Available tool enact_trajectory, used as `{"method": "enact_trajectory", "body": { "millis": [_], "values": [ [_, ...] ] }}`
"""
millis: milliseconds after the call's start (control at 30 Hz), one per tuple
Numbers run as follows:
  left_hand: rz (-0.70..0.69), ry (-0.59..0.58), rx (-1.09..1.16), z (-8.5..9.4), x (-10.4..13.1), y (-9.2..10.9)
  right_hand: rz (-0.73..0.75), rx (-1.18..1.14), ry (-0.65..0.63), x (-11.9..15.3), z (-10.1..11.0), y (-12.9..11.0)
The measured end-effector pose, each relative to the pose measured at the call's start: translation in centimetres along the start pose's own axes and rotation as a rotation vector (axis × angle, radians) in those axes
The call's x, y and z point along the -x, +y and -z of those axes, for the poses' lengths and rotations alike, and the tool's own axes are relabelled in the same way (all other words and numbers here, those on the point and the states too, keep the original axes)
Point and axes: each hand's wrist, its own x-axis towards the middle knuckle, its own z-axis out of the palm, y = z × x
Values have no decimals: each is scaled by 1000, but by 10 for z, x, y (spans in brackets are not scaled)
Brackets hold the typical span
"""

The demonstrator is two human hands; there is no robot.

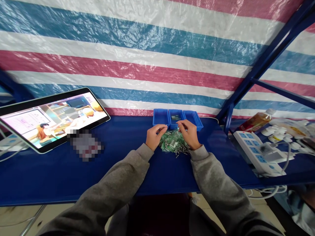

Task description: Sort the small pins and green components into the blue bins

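Note:
My left hand [155, 136] is closed in a pinch at the left side of a pile of small green and metallic pieces [173, 141]; a tiny thing shows at its fingertips, too small to name. On the pile's right side, my right hand [189, 133] is also pinched, and what it holds cannot be made out. The two hands are apart. Just behind them stand three blue trays side by side: the left tray [160, 117], the middle tray [176, 117] with a few small pieces inside, and the right tray [193, 119].
A lit tablet [61, 118] leans at the left of the blue table [110, 170], with a blurred item [87, 146] beside it. To the right are a white power strip [257, 152], a bottle [257, 121], small white containers [277, 133], cables and a blue frame post [261, 62].

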Motion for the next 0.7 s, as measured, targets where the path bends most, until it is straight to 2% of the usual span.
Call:
{"method": "enact_trajectory", "body": {
  "millis": [200,367,700],
  "values": [
    [-57,-109,23,4,-1,-2,-2,0,-6,1,1,0],
    [-12,-140,14,5,-2,-8,8,1,-60,2,-1,-4],
    [-53,-249,-74,12,-4,-5,181,15,-224,5,-6,0]
  ]
}}
